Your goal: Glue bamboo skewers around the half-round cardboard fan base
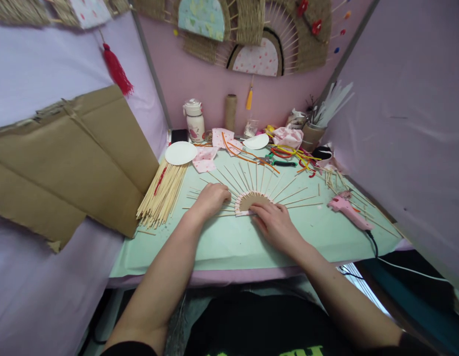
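A cardboard half-disc (251, 200) with a pink-and-white rim lies on the pale green tabletop (229, 247), thin wooden sticks fanning out from its curved edge. My left hand (213, 199) is at the fan's left side, its fingers curled together over the sticks there; what they pinch, if anything, is too small to make out. My right hand (275, 223) rests with its fingers stretched out on the lower right part of the half-disc, near the straight edge.
Bundled sticks (164, 190) and a white oval (181, 153) lie left, beside large cardboard (66, 168). Behind the fan are green-handled pliers (284, 163), pipe cleaners, patterned cloth (205, 159) and a white bottle (194, 121). A pink glue gun (350, 211) with a cord lies right.
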A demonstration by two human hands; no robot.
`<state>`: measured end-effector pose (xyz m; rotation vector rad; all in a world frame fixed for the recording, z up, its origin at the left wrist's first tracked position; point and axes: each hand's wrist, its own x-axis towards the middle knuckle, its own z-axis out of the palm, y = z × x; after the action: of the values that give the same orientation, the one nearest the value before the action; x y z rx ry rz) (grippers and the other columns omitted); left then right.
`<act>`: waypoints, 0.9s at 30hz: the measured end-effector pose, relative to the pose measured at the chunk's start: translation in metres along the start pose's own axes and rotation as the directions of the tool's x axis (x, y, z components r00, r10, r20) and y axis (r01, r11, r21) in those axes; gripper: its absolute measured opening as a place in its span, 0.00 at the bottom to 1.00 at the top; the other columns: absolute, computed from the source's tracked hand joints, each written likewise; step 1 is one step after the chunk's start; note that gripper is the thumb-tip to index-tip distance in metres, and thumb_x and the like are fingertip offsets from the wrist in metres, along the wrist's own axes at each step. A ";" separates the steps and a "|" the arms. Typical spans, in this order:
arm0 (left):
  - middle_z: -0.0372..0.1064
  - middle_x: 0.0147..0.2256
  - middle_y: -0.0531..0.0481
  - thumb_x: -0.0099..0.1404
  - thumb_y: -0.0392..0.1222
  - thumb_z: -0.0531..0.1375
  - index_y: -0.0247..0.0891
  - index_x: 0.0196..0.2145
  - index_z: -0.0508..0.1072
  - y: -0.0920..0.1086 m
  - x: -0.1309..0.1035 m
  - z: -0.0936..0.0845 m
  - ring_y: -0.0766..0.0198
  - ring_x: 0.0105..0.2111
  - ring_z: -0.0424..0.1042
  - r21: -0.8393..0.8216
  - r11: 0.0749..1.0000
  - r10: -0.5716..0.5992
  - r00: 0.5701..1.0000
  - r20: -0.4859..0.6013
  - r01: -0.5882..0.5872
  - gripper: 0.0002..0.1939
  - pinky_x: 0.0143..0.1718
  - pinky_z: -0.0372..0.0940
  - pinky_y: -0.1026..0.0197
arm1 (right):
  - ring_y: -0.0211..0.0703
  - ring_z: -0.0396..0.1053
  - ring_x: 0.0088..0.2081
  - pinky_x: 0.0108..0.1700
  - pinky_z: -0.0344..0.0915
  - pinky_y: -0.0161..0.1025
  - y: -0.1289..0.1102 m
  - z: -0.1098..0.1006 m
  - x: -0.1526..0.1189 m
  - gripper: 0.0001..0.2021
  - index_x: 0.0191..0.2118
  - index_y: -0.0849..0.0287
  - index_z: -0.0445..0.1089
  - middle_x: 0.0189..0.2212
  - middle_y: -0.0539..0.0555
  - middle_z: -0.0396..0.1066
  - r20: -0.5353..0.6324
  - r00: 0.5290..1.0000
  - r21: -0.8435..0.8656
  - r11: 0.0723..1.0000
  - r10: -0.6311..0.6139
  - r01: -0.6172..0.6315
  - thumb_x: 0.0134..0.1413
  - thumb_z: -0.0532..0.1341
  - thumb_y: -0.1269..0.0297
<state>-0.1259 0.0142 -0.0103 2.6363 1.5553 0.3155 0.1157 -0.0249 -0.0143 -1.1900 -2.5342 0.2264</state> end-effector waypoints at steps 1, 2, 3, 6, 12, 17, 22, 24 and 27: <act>0.74 0.32 0.46 0.62 0.32 0.56 0.39 0.29 0.79 0.000 0.000 0.000 0.58 0.36 0.70 0.002 1.000 0.001 1.000 0.000 -0.001 0.12 0.35 0.55 0.57 | 0.53 0.67 0.56 0.55 0.55 0.53 -0.001 0.000 0.001 0.14 0.51 0.57 0.71 0.54 0.59 0.73 0.005 1.000 0.002 1.000 0.003 -0.004 0.66 0.53 0.68; 0.74 0.32 0.46 0.62 0.32 0.56 0.38 0.29 0.79 0.000 0.000 0.001 0.58 0.36 0.70 0.003 1.000 0.002 1.000 0.000 -0.002 0.12 0.35 0.55 0.57 | 0.53 0.67 0.56 0.55 0.55 0.52 -0.002 0.000 0.002 0.13 0.51 0.57 0.71 0.53 0.59 0.74 0.009 1.000 0.000 1.000 0.007 -0.007 0.66 0.53 0.68; 0.74 0.32 0.46 0.62 0.32 0.56 0.38 0.29 0.79 -0.001 0.000 0.001 0.58 0.36 0.70 0.005 1.000 0.004 1.000 0.001 -0.004 0.11 0.35 0.55 0.57 | 0.53 0.67 0.56 0.55 0.55 0.52 -0.002 0.000 0.003 0.13 0.51 0.57 0.71 0.53 0.59 0.74 0.012 1.000 -0.005 1.000 0.011 -0.011 0.66 0.53 0.68; 0.74 0.32 0.46 0.62 0.32 0.56 0.38 0.29 0.79 -0.001 0.001 0.002 0.58 0.36 0.70 0.012 1.000 0.013 1.000 0.002 -0.013 0.12 0.35 0.55 0.58 | 0.53 0.68 0.55 0.55 0.54 0.51 -0.002 0.002 0.003 0.13 0.50 0.57 0.72 0.52 0.58 0.75 0.016 1.000 -0.030 0.999 0.014 -0.013 0.67 0.53 0.68; 0.73 0.31 0.46 0.62 0.32 0.56 0.38 0.30 0.79 -0.002 0.003 0.003 0.58 0.35 0.69 0.039 0.999 0.022 1.000 0.009 -0.022 0.11 0.35 0.57 0.58 | 0.51 0.68 0.54 0.55 0.52 0.51 -0.003 0.004 0.004 0.12 0.49 0.57 0.72 0.51 0.58 0.75 0.012 1.000 -0.060 0.998 0.022 -0.021 0.66 0.55 0.68; 0.73 0.31 0.46 0.63 0.31 0.56 0.37 0.30 0.79 0.000 0.003 0.002 0.58 0.35 0.69 0.053 0.998 0.026 1.000 0.016 -0.027 0.12 0.36 0.57 0.58 | 0.51 0.68 0.53 0.55 0.51 0.51 -0.004 0.002 0.007 0.11 0.48 0.57 0.73 0.50 0.58 0.75 0.037 0.998 -0.085 0.996 0.043 -0.040 0.66 0.56 0.68; 0.74 0.32 0.46 0.63 0.32 0.56 0.37 0.30 0.79 0.002 0.002 0.002 0.58 0.35 0.69 0.061 0.998 0.028 0.999 0.023 -0.029 0.12 0.36 0.58 0.58 | 0.52 0.69 0.53 0.55 0.50 0.51 -0.006 0.001 0.010 0.10 0.48 0.56 0.73 0.50 0.58 0.76 0.054 0.997 -0.079 0.995 0.059 -0.055 0.66 0.55 0.67; 0.74 0.32 0.45 0.63 0.32 0.56 0.37 0.31 0.79 0.002 0.002 0.001 0.58 0.35 0.70 0.066 0.998 0.023 0.999 0.026 -0.025 0.11 0.37 0.58 0.58 | 0.51 0.69 0.52 0.55 0.50 0.51 -0.007 0.001 0.010 0.10 0.48 0.57 0.73 0.49 0.57 0.76 0.062 0.996 -0.079 0.995 0.062 -0.057 0.66 0.55 0.67; 0.74 0.33 0.45 0.64 0.32 0.56 0.37 0.31 0.79 0.004 0.001 0.000 0.58 0.36 0.70 0.077 0.997 0.017 0.999 0.034 -0.019 0.11 0.37 0.58 0.57 | 0.50 0.68 0.52 0.54 0.49 0.50 -0.006 0.002 0.010 0.11 0.47 0.56 0.73 0.49 0.57 0.75 0.055 0.997 -0.087 0.995 0.055 -0.050 0.66 0.55 0.67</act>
<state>-0.1221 0.0129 -0.0096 2.7001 1.5653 0.2155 0.1045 -0.0211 -0.0125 -1.3012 -2.5877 0.1675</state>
